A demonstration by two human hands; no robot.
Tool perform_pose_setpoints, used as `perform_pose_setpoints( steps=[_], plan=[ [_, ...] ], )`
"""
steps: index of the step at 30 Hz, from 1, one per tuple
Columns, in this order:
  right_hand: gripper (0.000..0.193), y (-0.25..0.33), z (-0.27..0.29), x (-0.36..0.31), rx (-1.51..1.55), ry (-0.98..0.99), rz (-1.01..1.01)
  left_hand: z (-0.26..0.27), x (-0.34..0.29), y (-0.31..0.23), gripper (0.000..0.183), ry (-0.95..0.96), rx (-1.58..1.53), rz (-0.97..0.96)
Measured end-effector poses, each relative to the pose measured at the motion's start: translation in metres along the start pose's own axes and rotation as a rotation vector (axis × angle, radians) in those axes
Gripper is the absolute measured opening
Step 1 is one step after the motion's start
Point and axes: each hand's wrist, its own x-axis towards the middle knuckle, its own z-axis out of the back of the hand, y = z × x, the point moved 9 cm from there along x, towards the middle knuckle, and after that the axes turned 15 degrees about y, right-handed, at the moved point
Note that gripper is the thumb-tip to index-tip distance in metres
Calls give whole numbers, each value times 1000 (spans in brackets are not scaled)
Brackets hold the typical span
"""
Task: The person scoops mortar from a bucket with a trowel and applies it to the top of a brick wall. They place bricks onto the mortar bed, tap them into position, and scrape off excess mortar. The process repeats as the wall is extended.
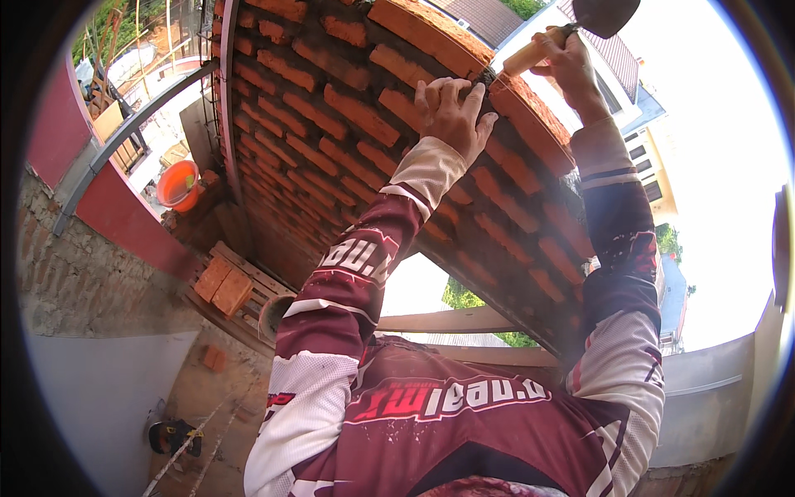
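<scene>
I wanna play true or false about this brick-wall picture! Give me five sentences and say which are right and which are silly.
1. The person's right grip, a bare hand, holds a pale-handled trowel with a dark rounded blade. True.
2. The person's left grip wears a thick blue glove. False: it is a bare hand.
3. A round orange bucket is on the left side of the picture. True.
4. The rough orange-red brick wall is hidden under smooth white plaster. False: its rows of bricks show.
5. The person's long sleeves are maroon and white. True.
</scene>
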Motion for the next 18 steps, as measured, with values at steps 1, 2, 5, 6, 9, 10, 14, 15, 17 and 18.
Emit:
perform_pose_setpoints(
  steps=[1,2,5,6,9,10,14,15,17,18],
  plan=[
    [50,1,-1,0,82,65,75,-4,0,-4,47,18,-16,4],
    [47,2,3,-3,75,31,156,-7,1,-7,47,27,-27,15],
    [40,-5,20,1,139,-7,230,-11,6,-13,46,22,-15,34],
    [40,-7,34,-1,203,-98,265,-11,7,-13,46,11,-7,47],
    [39,-25,25,8,74,45,155,-14,9,-15,46,36,20,53],
    [39,-30,29,6,86,1,151,-13,10,-14,46,27,36,57],
    [41,-46,48,-4,78,-123,103,-16,9,-13,47,53,-5,80],
    [41,-52,44,-6,52,-57,68,-18,8,-14,47,74,7,76],
    [41,-56,52,-14,50,-82,83,-17,7,-16,47,54,53,59],
    [42,-57,62,-21,130,-138,126,-21,8,-15,48,97,42,74]
  ],
)
